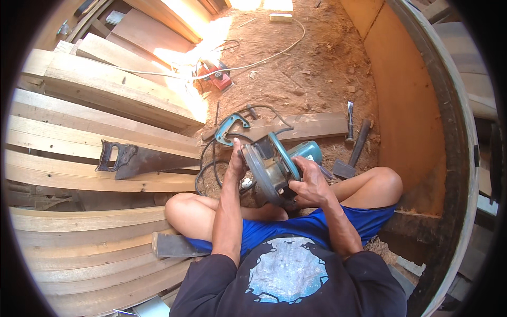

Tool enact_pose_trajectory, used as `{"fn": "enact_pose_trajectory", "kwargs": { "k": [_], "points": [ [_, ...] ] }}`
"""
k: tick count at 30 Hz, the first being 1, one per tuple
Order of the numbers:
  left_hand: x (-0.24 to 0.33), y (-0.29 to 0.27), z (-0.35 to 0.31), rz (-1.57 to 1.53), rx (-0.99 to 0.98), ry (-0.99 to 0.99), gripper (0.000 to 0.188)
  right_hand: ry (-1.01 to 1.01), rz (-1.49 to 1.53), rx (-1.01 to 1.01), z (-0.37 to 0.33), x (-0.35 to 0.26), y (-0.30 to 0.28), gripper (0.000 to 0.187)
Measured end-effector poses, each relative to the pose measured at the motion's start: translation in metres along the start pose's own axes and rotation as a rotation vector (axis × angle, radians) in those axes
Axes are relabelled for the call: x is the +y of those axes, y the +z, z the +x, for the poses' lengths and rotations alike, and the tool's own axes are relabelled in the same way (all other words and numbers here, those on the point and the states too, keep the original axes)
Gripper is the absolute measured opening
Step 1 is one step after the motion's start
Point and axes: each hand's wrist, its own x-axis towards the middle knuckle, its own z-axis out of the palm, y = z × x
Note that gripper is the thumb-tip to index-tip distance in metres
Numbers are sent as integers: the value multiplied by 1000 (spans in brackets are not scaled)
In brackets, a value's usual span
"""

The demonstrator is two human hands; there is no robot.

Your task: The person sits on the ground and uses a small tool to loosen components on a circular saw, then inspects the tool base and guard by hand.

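Observation:
Above my crossed legs I hold a teal circular saw (268,171), tilted up with its motor housing to the right and its handle pointing away from me. My left hand (238,161) is closed on the saw's left side, by the dark round guard. On the right, my right hand (311,182) grips the edge of the teal base plate, fingers wrapped around it. The black power cord (274,110) loops from the handle. Whether the blade is fitted cannot be made out. Beyond the saw lies a wooden plank (317,126) on the sawdust.
To the left, a handsaw (142,160) rests on stacked boards (105,177). A chisel (350,120) and a hammer (356,150) lie to the right. Farther off sits a red power tool (217,76) with a pale cord (264,62). A wooden panel (409,127) walls the right.

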Motion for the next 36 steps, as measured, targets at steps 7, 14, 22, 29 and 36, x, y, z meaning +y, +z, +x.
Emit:
{"fn": "enact_pose_trajectory", "kwargs": {
  "k": [7, 14, 22, 29, 36],
  "points": [
    [25, 23, -32, 375, 162, -68, 94, 78, 66, -131, -17, 2, -20, 42],
    [55, 30, -62, 662, -57, 160, 74, -23, 156, -166, -24, -2, -17, 45],
    [94, 45, -74, 734, -493, 73, 50, 89, 195, -299, -11, -9, -13, 51],
    [92, 46, -82, 598, -458, 195, 30, 77, 494, -363, 1, -6, -24, 49],
    [111, 77, -99, 674, -277, 363, 32, 61, 623, -345, 17, -6, -47, 51]
  ]
}}
